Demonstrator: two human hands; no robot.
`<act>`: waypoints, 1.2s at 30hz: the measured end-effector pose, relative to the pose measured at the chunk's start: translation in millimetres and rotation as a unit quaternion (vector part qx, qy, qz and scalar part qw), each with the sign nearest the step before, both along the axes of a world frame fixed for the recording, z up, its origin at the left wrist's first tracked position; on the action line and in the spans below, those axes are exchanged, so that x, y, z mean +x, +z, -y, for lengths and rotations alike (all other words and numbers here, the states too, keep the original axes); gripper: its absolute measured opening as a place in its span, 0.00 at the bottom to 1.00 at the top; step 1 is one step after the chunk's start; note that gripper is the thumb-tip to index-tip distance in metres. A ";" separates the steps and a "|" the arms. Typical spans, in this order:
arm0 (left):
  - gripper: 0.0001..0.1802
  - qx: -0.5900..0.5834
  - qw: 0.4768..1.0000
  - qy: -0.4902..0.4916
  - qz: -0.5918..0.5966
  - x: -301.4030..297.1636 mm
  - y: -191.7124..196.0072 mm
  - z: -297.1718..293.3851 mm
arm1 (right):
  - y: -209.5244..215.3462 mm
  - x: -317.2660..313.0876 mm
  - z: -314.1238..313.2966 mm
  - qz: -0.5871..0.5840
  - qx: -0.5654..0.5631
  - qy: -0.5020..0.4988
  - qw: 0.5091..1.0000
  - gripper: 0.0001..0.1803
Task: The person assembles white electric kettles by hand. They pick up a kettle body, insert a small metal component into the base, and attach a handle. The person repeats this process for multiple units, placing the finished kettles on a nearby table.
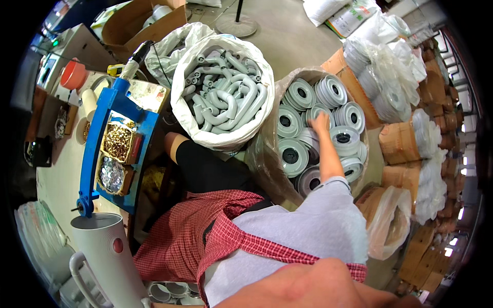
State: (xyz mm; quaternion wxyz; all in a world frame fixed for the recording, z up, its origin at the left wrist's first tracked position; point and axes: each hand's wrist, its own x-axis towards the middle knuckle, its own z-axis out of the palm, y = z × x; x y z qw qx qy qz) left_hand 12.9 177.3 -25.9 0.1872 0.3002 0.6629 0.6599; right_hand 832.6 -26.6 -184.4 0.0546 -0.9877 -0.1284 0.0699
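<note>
My right hand [320, 122] reaches into a plastic-lined container [269, 154] full of round grey ringed plastic pieces with dark centres. It is over one round grey piece [319, 112] near the middle of the pile; the fingers are smeared by motion, so their grip is unclear. My left hand does not show. At the lower left, a tall grey jug [100, 238] with a loop handle and a red oval stands with its mouth just below the end of a blue bench tool [97, 149]. An open box of small brass-coloured parts [118, 141] and another of silvery discs [113, 174] sit beside the tool.
A white sack [179, 110] of curved grey handles [226, 105] stands left of the container. Cartons and plastic-wrapped stacks [405, 133] line the right side. An orange cup [73, 75] is on the bench, and a stand's round base [236, 25] is at the back.
</note>
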 end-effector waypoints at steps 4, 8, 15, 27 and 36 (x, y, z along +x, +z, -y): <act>0.28 0.003 0.998 -0.035 0.047 12.2 -5.5 -0.3 | -10.2 12.2 17.8 -0.028 -0.103 0.025 0.994 0.42; 0.29 0.013 0.995 -0.022 0.092 3.7 -9.8 27.1 | 59.1 20.5 -11.6 0.032 0.018 0.105 0.994 0.34; 0.31 0.070 0.960 -0.093 0.253 -29.9 -24.6 79.6 | 243.6 -215.0 -176.6 -0.100 0.512 0.411 0.748 0.29; 0.29 0.065 0.955 0.053 0.284 17.7 -2.9 107.2 | 253.3 -431.0 -259.7 -0.190 0.565 0.711 0.372 0.37; 0.26 0.047 0.948 0.084 0.302 17.6 27.4 110.1 | 244.3 -437.3 -249.5 -0.196 0.594 0.706 0.333 0.37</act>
